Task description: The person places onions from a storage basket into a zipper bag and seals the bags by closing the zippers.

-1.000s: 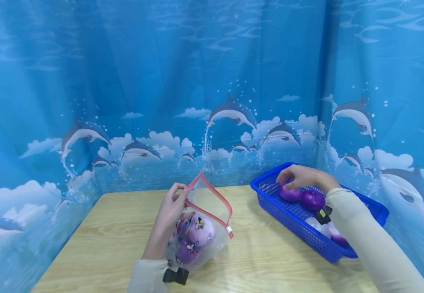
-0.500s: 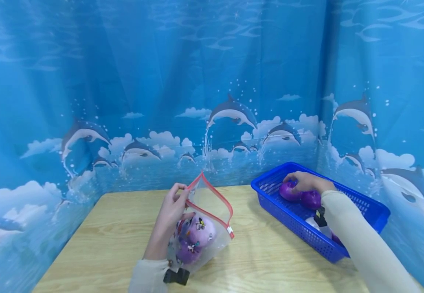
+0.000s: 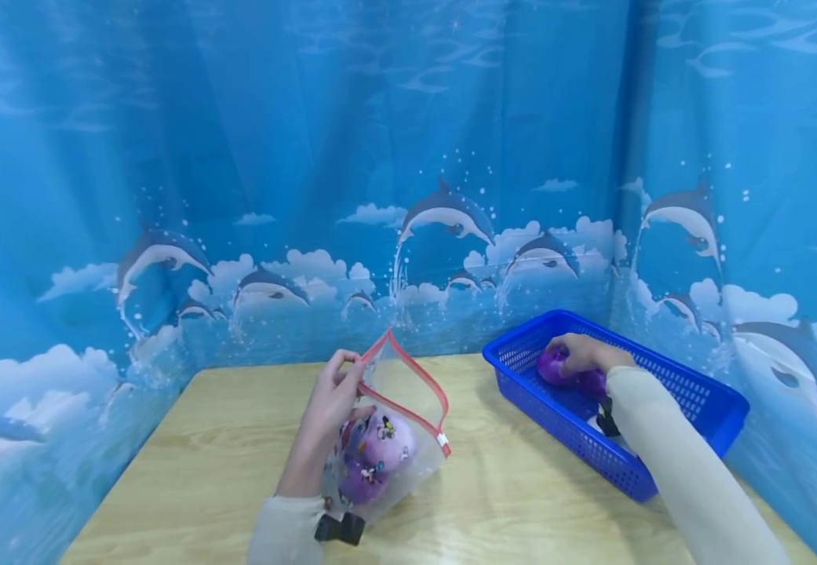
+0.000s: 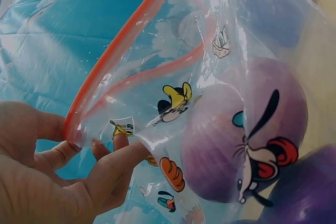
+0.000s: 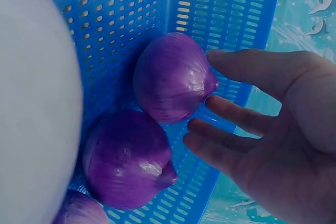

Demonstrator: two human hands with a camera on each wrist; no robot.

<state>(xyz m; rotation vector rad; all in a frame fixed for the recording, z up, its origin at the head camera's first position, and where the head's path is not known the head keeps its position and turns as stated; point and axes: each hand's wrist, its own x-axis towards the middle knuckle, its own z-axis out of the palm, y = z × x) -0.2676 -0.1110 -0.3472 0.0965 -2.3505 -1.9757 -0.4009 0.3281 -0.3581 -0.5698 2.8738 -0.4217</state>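
Note:
My left hand (image 3: 330, 400) pinches the rim of a clear slider zip bag (image 4: 142, 72) with a red zip and cartoon prints. The bag's mouth gapes, and purple onions (image 4: 236, 135) lie inside it. At the right, my right hand (image 3: 583, 353) reaches into a blue plastic basket (image 3: 521, 396). In the right wrist view, its thumb and forefinger tips are right at the pointed end of one purple onion (image 5: 170, 77), the fingers only slightly bent. A second, darker onion (image 5: 126, 161) lies against it, with part of another onion (image 5: 79, 211) below.
The basket stands on a light wooden table (image 3: 224, 439), at its right side near the curtain (image 3: 295, 196) printed with dolphins. Something white (image 3: 595, 424) in the basket is mostly hidden by the right forearm. A black wrist mount (image 3: 340, 528) overlaps the bag's lower end.
My right hand has shifted slightly right and come down beside the far onion, its forearm swinging left over the basket. The left hand and bag have stayed put.

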